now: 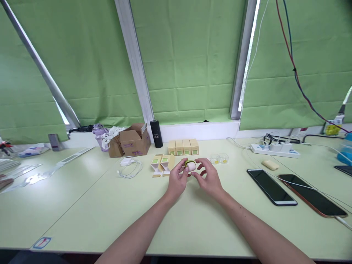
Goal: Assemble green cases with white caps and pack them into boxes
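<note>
Above the middle of the table, my left hand (178, 176) is closed on a small rounded pale-pink object with a green band (191, 166); its exact kind I cannot make out. My right hand (208, 176) is just to the right of it, thumb and fingers curved and apart. Its index fingertip comes close to the green band, and whether they touch is unclear. Just left of my left hand stand two opened small cardboard boxes (162, 165) with green labels. Behind my hands is a row of several closed small boxes (183, 147). Two clear plastic containers (219, 158) with yellow spots lie beyond my right hand.
Two phones (271, 187) and a cream oval case (270, 165) lie at right, below a power strip (275, 150). A charger with cable (129, 167), cardboard box (134, 141), purple bottle (99, 136) and black cylinder (156, 134) stand left. Another person's hand (4, 181) shows at the left edge.
</note>
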{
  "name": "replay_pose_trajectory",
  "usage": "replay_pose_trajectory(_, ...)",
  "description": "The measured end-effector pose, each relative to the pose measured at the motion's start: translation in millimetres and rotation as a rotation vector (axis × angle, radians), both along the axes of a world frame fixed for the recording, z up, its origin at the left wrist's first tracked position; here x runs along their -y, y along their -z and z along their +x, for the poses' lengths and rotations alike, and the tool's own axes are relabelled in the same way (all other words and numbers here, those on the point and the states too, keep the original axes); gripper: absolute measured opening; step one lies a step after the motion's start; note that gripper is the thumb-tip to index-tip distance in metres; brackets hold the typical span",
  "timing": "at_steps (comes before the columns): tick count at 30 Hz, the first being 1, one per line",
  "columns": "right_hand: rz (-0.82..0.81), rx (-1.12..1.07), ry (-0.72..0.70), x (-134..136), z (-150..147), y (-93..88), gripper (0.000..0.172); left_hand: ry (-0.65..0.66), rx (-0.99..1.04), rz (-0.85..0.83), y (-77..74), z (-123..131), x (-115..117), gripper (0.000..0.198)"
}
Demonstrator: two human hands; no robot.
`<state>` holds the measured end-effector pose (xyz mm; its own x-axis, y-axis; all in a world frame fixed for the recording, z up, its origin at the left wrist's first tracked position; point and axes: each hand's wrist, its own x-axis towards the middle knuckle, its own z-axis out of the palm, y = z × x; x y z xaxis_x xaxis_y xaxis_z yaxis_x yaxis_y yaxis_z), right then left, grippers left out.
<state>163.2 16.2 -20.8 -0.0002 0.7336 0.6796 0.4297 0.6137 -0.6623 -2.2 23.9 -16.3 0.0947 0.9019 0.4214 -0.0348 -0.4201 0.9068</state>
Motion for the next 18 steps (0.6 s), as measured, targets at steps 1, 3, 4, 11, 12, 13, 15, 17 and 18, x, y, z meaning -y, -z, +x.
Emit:
replay_pose_trajectory(1,0.047,0.067,0.013,-0.1,1.1,0.8,0.039,0.019,0.019,-0.010,0.5,0.2,-0.3,0.053)
replay_pose_trajectory(3,0.138,0.195,0.032,-0.2,2.5,1.7,0.041,0.042,0.035,-0.013,1.5,0.7,-0.6,0.054)
replay_pose_trajectory(4,0.178,0.245,0.038,-0.2,3.0,1.9,0.040,0.054,0.036,-0.012,1.9,0.9,-0.6,0.054)
replay_pose_trajectory(11,0.251,0.277,-0.013,-2.6,2.8,4.2,0.037,0.125,0.044,-0.034,2.4,0.7,1.8,0.058)
replay_pose_trajectory(12,0.250,0.268,-0.026,-2.7,2.6,4.7,0.036,0.133,0.050,-0.041,1.9,0.4,2.1,0.059)
replay_pose_trajectory(13,0.252,0.260,-0.037,-2.7,2.4,4.9,0.036,0.143,0.055,-0.048,1.2,0.1,2.5,0.059)
replay_pose_trajectory(15,0.255,0.246,-0.053,-2.2,1.8,5.3,0.036,0.167,0.060,-0.065,-0.3,-0.3,3.4,0.061)
replay_pose_trajectory(17,0.250,0.237,-0.066,-1.9,1.4,5.8,0.037,0.199,0.060,-0.080,-1.6,-0.4,4.2,0.062)
replay_pose_trajectory(18,0.246,0.235,-0.072,-2.0,1.2,6.4,0.037,0.216,0.059,-0.086,-2.2,-0.3,4.5,0.062)
